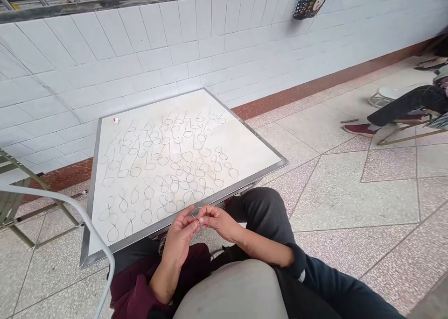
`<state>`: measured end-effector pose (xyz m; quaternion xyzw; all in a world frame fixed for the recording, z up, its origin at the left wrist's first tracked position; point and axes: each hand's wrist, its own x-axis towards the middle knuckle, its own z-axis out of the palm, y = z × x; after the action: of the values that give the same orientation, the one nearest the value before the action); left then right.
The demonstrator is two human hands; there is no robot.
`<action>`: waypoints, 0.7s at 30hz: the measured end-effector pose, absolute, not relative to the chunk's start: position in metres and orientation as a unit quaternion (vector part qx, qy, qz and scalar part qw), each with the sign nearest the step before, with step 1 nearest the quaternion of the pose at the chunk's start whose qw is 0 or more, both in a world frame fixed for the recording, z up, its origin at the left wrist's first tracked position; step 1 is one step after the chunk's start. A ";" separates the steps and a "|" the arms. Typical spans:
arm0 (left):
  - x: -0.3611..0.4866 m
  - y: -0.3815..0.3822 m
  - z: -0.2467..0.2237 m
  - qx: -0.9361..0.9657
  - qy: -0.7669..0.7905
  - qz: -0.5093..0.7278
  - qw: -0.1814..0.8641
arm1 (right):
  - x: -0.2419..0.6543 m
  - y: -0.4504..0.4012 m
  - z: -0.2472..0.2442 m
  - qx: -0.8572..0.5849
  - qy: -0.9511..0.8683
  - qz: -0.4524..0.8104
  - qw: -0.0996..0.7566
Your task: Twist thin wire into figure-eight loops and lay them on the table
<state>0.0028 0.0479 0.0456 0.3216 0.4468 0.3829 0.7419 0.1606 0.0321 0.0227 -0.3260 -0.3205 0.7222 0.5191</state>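
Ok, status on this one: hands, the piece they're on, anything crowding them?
Left hand and right hand both pinching one thin wire loop above the lap. Table ahead covered in finished wire loops. Nothing crowding the hands.

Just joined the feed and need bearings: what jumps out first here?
Rows of bent wire loops cover the white table by the tiled wall. At its near edge, the left hand and right hand pinch one wire loop between them above the lap.
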 end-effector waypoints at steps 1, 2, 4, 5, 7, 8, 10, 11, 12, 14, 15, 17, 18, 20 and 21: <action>0.003 0.047 0.047 0.324 0.446 0.389 0.739 | 0.161 0.033 0.024 -0.324 -0.319 0.724 0.519; 0.004 0.046 0.048 0.325 0.443 0.396 0.736 | 0.161 0.034 0.026 -0.321 -0.318 0.726 0.519; 0.004 0.045 0.051 0.322 0.437 0.410 0.733 | 0.162 0.036 0.029 -0.316 -0.321 0.729 0.516; 0.005 0.044 0.051 0.318 0.435 0.416 0.732 | 0.162 0.037 0.029 -0.315 -0.325 0.729 0.514; 0.006 0.042 0.051 0.307 0.434 0.424 0.734 | 0.163 0.037 0.029 -0.314 -0.333 0.731 0.506; 0.007 0.042 0.051 0.301 0.434 0.425 0.735 | 0.164 0.037 0.028 -0.314 -0.335 0.734 0.500; 0.010 0.040 0.050 0.288 0.437 0.420 0.741 | 0.167 0.036 0.026 -0.320 -0.335 0.742 0.485; 0.012 0.039 0.049 0.281 0.439 0.417 0.745 | 0.169 0.036 0.025 -0.325 -0.334 0.746 0.475; 0.015 0.039 0.049 0.274 0.442 0.415 0.746 | 0.172 0.036 0.025 -0.331 -0.335 0.749 0.466; 0.020 0.037 0.049 0.273 0.447 0.418 0.742 | 0.177 0.036 0.026 -0.339 -0.340 0.752 0.451; 0.023 0.036 0.049 0.280 0.450 0.424 0.734 | 0.180 0.037 0.028 -0.342 -0.346 0.751 0.447; 0.026 0.034 0.050 0.312 0.457 0.443 0.705 | 0.183 0.038 0.032 -0.342 -0.356 0.749 0.443; 0.028 0.033 0.051 0.334 0.462 0.454 0.685 | 0.184 0.039 0.035 -0.340 -0.357 0.750 0.441; 0.028 0.030 0.051 0.374 0.469 0.470 0.647 | 0.184 0.040 0.039 -0.335 -0.351 0.758 0.437; 0.028 0.029 0.052 0.390 0.471 0.474 0.633 | 0.183 0.040 0.040 -0.330 -0.346 0.764 0.434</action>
<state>0.0282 0.0287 0.0516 0.3898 0.4712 0.4744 0.6332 0.1829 0.0404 0.0402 -0.3305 -0.3457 0.7637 0.4337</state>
